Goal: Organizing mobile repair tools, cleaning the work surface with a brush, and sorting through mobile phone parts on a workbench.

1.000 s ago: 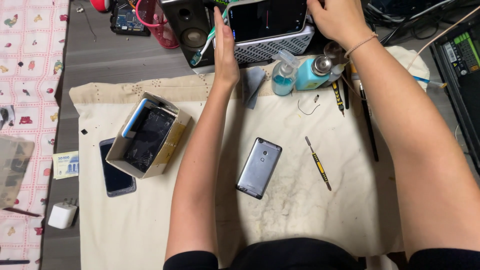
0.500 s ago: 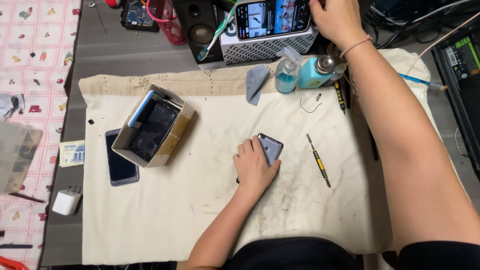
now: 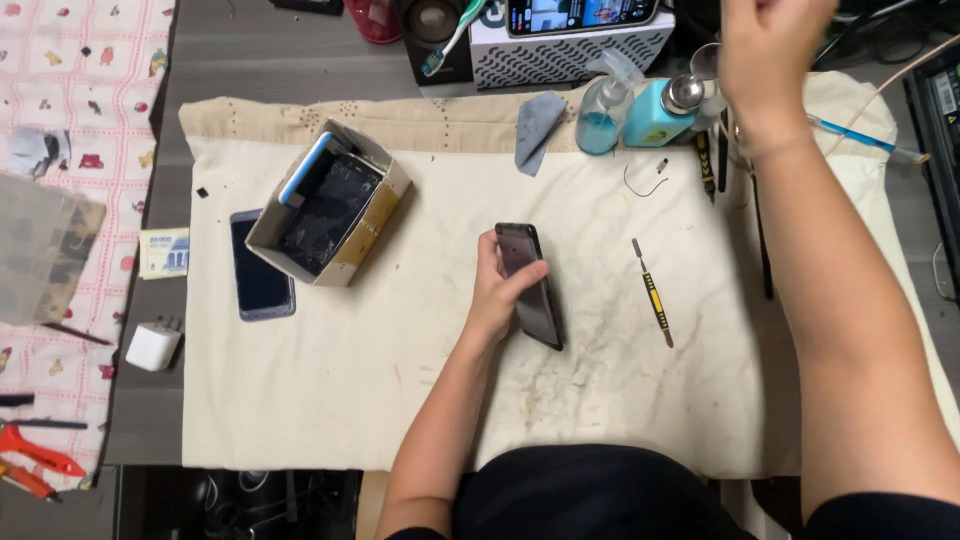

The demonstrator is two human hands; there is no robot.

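Left hand [image 3: 497,290] grips the phone [image 3: 530,285] tilted on edge over the cloth [image 3: 330,380], lifted since lying flat earlier; right hand [image 3: 770,50] raised, blurred, finger state unclear, now off the box

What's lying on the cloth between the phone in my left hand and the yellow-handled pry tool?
Nothing. In the head view the stretch of cream cloth between the dark phone, held by the left hand, and the pry tool is bare apart from stains.
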